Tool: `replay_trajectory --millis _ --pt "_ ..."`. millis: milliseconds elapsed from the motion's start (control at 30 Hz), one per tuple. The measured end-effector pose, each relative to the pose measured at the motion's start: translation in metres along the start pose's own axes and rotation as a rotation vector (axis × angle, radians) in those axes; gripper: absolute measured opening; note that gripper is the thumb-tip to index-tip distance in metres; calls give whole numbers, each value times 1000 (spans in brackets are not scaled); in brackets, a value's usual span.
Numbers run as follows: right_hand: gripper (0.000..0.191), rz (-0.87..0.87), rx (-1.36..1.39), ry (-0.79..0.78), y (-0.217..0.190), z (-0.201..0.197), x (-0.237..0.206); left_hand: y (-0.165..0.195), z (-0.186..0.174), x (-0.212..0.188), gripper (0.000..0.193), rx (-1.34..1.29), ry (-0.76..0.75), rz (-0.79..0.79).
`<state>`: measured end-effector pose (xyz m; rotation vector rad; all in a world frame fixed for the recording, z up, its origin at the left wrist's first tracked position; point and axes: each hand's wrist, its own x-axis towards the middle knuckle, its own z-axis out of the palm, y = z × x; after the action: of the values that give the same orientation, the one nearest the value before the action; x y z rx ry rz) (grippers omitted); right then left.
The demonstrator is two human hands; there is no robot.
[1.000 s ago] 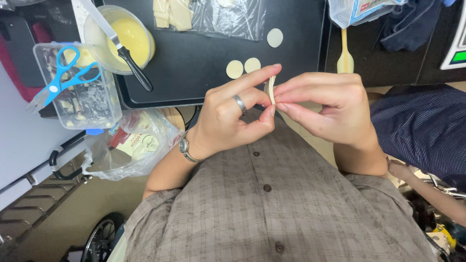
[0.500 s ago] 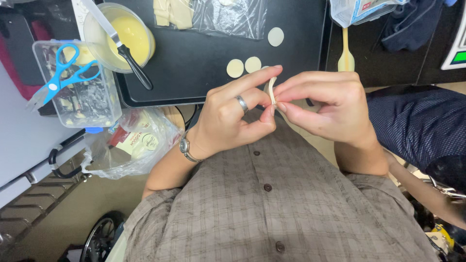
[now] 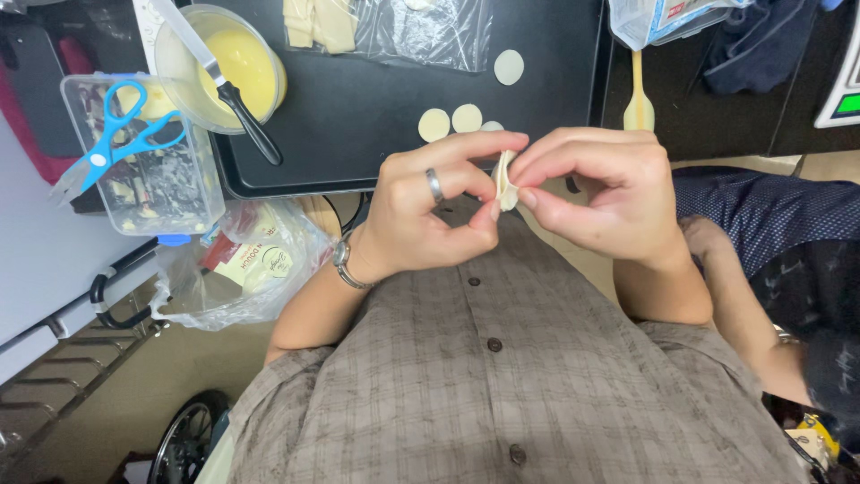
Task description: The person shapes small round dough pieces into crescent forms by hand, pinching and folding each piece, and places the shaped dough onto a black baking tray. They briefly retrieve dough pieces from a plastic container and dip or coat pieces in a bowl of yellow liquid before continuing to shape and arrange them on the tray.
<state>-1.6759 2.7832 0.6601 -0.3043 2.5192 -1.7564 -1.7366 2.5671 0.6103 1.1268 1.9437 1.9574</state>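
Observation:
Both my hands meet just above my shirt, pinching one small pale folded dough piece (image 3: 506, 182) between the fingertips. My left hand (image 3: 430, 211) wears a ring and a wristwatch and grips the dough from the left. My right hand (image 3: 605, 193) pinches its right edge. Beyond them lies a black tray (image 3: 376, 108) with three small round dough discs (image 3: 452, 121) near its front edge and another disc (image 3: 509, 66) farther back.
A bowl of yellow filling (image 3: 228, 63) with a black-handled knife (image 3: 224, 85) rests at the tray's left. Blue scissors (image 3: 121, 134) lie on a clear plastic box. A plastic bag (image 3: 242, 264) hangs below. A pale spatula (image 3: 638, 94) and another person's arm (image 3: 743, 296) are at right.
My hands have stayed in place, with the fingers shifting slightly along the dough's edge. The person's arm at the right has moved a little.

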Motion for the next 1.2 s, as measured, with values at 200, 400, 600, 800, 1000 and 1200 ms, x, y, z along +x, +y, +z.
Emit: replay_trajectory --millis 200,400,600,800,1000,1200 --pt "17 -23 12 19 3 5 1 -7 1 -2 10 25 12 -23" --pt "16 -128 -103 70 4 12 2 -11 1 -1 20 -22 23 -58" --pt "9 -31 -111 109 17 14 -7 -18 8 -8 9 -3 20 -102" --pt "7 152 263 233 75 4 -23 -45 6 -19 10 -43 43 -132" --pt "10 452 117 386 153 -5 -14 -59 3 -29 11 -438 154 -399" --pt "21 218 -212 370 139 11 -10 -48 5 -21 9 -251 112 -331"
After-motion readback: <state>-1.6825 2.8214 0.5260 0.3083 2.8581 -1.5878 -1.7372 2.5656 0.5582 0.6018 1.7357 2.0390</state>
